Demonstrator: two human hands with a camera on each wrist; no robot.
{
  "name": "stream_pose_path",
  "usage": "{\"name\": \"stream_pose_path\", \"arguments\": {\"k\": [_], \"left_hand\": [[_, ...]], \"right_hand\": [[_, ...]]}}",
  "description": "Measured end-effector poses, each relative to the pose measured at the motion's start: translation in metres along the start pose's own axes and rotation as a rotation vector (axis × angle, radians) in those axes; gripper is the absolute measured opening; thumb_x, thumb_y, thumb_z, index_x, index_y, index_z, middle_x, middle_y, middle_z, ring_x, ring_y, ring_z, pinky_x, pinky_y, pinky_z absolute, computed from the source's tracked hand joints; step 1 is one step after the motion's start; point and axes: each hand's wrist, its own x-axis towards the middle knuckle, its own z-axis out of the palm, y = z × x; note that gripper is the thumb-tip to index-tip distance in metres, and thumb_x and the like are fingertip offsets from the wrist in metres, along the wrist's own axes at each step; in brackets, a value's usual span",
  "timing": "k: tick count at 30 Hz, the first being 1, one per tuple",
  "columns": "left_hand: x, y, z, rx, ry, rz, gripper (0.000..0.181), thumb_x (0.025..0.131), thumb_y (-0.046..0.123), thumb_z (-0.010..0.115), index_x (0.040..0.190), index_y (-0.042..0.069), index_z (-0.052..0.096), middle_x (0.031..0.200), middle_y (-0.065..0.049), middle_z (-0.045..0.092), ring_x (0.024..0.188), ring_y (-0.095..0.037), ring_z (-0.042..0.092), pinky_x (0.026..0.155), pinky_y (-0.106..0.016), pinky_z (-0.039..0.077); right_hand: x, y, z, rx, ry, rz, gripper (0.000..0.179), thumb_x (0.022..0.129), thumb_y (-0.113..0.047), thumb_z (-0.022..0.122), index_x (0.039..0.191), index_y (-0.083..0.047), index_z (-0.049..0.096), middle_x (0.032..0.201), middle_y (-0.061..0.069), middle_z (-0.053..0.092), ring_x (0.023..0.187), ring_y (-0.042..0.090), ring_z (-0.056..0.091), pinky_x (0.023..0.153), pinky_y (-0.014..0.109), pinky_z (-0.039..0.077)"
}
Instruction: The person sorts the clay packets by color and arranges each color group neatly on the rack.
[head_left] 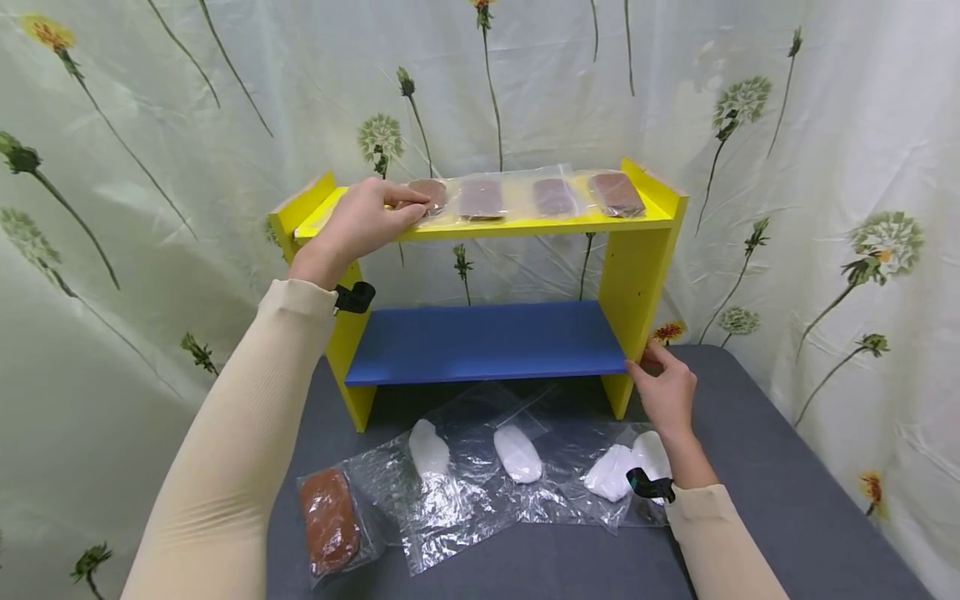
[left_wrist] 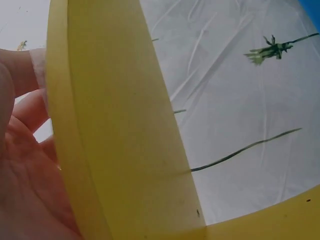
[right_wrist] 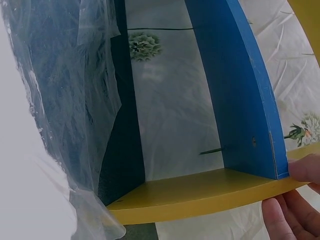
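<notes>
A small yellow shelf unit (head_left: 645,287) with a blue lower board (head_left: 487,340) stands on the dark table. On its yellow top, my left hand (head_left: 367,218) pinches a clear bag with a rounded brown piece (head_left: 431,197) at the left end. In the left wrist view, the hand (left_wrist: 27,145) is partly behind a yellow board. My right hand (head_left: 666,387) grips the unit's right side panel by its front edge, beside the blue board's end. Its thumb (right_wrist: 304,167) lies on the inner side and the other fingers outside, as the right wrist view shows.
Along the top lie more bagged slabs, including a purplish one (head_left: 481,197) and a brown one (head_left: 617,193). Before the unit are clear bags with white lumps (head_left: 517,454) and a bagged reddish-brown slab (head_left: 330,521). A flowered curtain (head_left: 847,100) hangs behind.
</notes>
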Motion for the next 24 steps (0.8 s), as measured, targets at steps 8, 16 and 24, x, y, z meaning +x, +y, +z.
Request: {"name": "stream_pose_path", "arguments": {"k": [8, 16, 24], "left_hand": [[-0.001, 0.0, -0.002, 0.035, -0.001, 0.02, 0.038, 0.103, 0.04, 0.055, 0.137, 0.029, 0.065, 0.135, -0.001, 0.063, 0.084, -0.021, 0.055, 0.065, -0.035, 0.037], [-0.013, -0.001, -0.002, 0.026, 0.1, 0.08, 0.041, 0.102, 0.035, 0.058, 0.143, 0.029, 0.059, 0.146, 0.002, 0.055, 0.131, -0.029, 0.051, 0.097, -0.046, 0.047], [-0.037, 0.003, -0.007, 0.051, 0.21, 0.157, 0.039, 0.102, 0.023, 0.059, 0.14, 0.028, 0.062, 0.143, 0.007, 0.057, 0.125, -0.024, 0.056, 0.102, -0.046, 0.046]], "right_hand": [[0.0, 0.0, 0.0, 0.001, 0.001, -0.003, 0.039, 0.089, -0.018, 0.08, 0.128, -0.018, 0.072, 0.103, 0.007, 0.075, 0.095, 0.021, 0.069, 0.07, 0.019, 0.048], [-0.003, 0.001, 0.002, 0.006, -0.012, 0.002, 0.043, 0.089, -0.019, 0.079, 0.131, -0.019, 0.07, 0.104, 0.006, 0.075, 0.095, 0.021, 0.068, 0.072, 0.019, 0.048], [0.001, -0.001, 0.001, 0.014, 0.003, -0.027, 0.039, 0.089, -0.018, 0.079, 0.127, -0.018, 0.072, 0.102, 0.006, 0.075, 0.093, 0.021, 0.068, 0.067, 0.014, 0.047]]}}
